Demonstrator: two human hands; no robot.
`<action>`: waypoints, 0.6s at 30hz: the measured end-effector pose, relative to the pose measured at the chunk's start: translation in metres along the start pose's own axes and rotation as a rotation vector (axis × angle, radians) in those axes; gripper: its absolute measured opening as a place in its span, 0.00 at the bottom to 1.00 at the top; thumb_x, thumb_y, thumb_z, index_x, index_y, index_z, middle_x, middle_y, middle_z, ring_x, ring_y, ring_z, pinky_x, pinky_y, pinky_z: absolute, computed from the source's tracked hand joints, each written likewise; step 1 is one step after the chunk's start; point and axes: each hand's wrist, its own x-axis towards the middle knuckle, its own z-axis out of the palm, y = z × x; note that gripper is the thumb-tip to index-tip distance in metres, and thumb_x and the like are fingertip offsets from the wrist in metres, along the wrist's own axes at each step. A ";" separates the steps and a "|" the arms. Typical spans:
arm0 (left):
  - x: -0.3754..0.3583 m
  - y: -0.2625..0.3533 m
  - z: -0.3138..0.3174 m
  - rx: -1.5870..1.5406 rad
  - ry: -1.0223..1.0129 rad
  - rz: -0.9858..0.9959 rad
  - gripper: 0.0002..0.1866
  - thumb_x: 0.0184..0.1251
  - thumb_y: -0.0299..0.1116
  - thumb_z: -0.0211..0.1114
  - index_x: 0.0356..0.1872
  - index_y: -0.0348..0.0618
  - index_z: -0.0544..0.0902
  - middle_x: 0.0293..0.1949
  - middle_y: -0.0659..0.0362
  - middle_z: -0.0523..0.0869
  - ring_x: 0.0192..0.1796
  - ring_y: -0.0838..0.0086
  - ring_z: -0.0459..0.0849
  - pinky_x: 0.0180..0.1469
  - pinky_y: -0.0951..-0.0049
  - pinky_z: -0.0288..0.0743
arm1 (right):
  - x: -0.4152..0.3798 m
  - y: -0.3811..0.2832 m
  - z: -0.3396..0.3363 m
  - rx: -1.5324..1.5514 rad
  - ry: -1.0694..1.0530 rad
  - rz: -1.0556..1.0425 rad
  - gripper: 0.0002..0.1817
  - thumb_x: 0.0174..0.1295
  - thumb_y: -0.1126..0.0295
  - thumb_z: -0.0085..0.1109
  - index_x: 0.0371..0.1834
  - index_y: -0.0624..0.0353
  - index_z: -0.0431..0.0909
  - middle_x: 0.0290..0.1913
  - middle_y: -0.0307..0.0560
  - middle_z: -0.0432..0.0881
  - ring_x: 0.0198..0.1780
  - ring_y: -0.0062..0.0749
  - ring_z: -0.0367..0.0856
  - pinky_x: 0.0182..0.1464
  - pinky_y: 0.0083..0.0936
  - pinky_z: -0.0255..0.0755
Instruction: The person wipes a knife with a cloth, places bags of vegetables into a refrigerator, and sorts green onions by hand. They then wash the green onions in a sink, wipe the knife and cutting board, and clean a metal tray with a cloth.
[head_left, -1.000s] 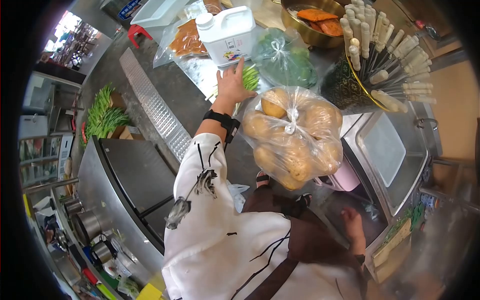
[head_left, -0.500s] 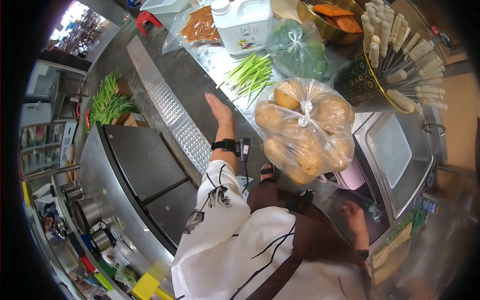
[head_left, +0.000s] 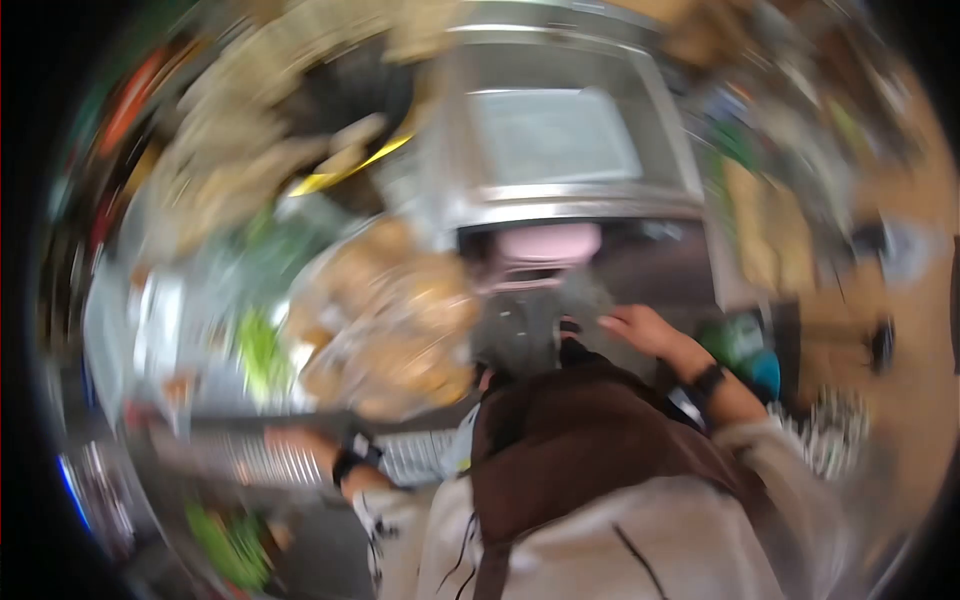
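My left hand [head_left: 302, 440] reaches out low on the left, beside the counter's front edge and below the bag of potatoes. Motion smears its fingers, so their pose does not show. My right hand [head_left: 642, 328] hangs in front of the sink cabinet, fingers loosely apart and holding nothing visible. A clear plastic bag of potatoes [head_left: 395, 320] rests at the near end of the counter. Beside it are cut green stalks [head_left: 262, 352] and a bag of green vegetables [head_left: 283, 245].
A metal sink [head_left: 655, 110] holds a translucent white tub [head_left: 555, 135]. Beneath it is a pink container [head_left: 548, 243]. Light-handled utensils [head_left: 225, 150] stand in a dark, gold-rimmed holder at upper left. Leafy greens [head_left: 228, 540] lie low at left.
My view has swung right toward the sink, blurring everything. The counter and potatoes now appear farther left. My left hand, flat and outstretched before, is now lower left and smeared.
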 end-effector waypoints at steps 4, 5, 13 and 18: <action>-0.037 -0.004 0.013 -0.089 -0.036 -0.042 0.37 0.69 0.56 0.41 0.66 0.32 0.57 0.67 0.41 0.54 0.69 0.44 0.49 0.68 0.44 0.43 | -0.015 0.034 -0.006 0.130 0.218 0.061 0.20 0.66 0.52 0.48 0.30 0.60 0.76 0.28 0.53 0.81 0.33 0.42 0.81 0.38 0.37 0.73; -0.052 0.008 0.004 -0.306 -0.027 -0.038 0.36 0.68 0.55 0.42 0.65 0.32 0.58 0.66 0.42 0.56 0.68 0.45 0.51 0.67 0.45 0.44 | -0.012 0.047 -0.011 0.131 0.269 0.060 0.18 0.65 0.54 0.49 0.34 0.60 0.77 0.31 0.54 0.82 0.36 0.43 0.82 0.40 0.36 0.73; -0.199 0.108 -0.073 -1.022 -0.639 0.388 0.29 0.67 0.48 0.48 0.59 0.34 0.65 0.57 0.45 0.66 0.58 0.54 0.62 0.59 0.54 0.56 | -0.057 0.148 -0.041 0.440 0.822 0.044 0.15 0.63 0.60 0.53 0.38 0.63 0.79 0.41 0.55 0.81 0.42 0.48 0.79 0.44 0.37 0.72; -0.232 0.148 -0.102 -0.901 -1.019 0.557 0.24 0.66 0.44 0.52 0.55 0.36 0.69 0.51 0.48 0.72 0.52 0.59 0.69 0.54 0.60 0.63 | -0.113 0.221 -0.057 0.683 0.962 0.283 0.17 0.62 0.61 0.53 0.25 0.66 0.77 0.37 0.57 0.79 0.38 0.52 0.77 0.41 0.39 0.70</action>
